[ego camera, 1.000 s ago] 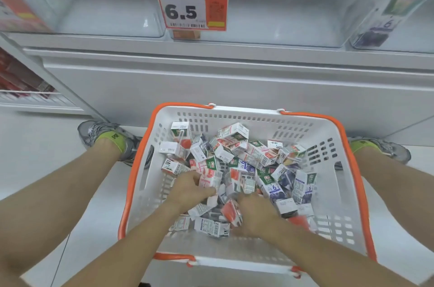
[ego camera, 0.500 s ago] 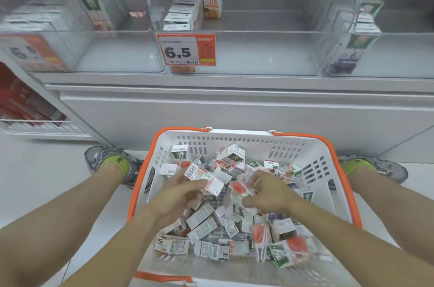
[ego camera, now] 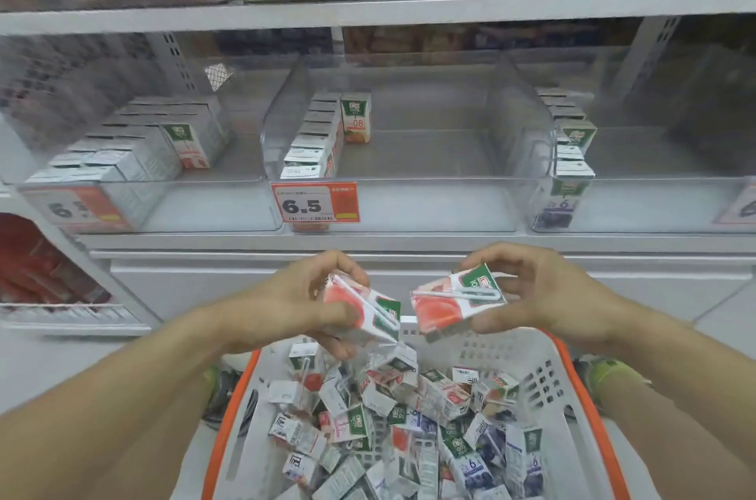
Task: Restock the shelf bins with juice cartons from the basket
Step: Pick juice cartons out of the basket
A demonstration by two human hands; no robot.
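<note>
A grey shelf unit [ego camera: 409, 14] is filling the upper half of the frame, its middle level lined with clear shelf bins [ego camera: 409, 205]. The bin at centre is holding one row of cartons [ego camera: 313, 143] along its left wall with one more carton standing upright just beside the row's far end; the bin at left is carrying several rows, and the bin at right is showing a single row along its left wall. An orange price tag [ego camera: 315, 203] reading 6.5 is hanging on the front of the centre bin. Below, in the lower middle of the frame, a white basket [ego camera: 544, 372] with an orange rim is sitting on the floor, heaped with small juice cartons [ego camera: 409, 417] lying at all angles, some red-marked, some blue. Above the basket's far edge, both hands are raised side by side. The left hand [ego camera: 294, 299] is gripping a red-and-green carton [ego camera: 362, 309], fingers curled over its top and thumb at its near side, the carton tilted down to the right. The right hand [ego camera: 544, 295] is pinching a second carton [ego camera: 458, 301] of the same kind, held nearly level. The two cartons are close together, not touching.
</note>
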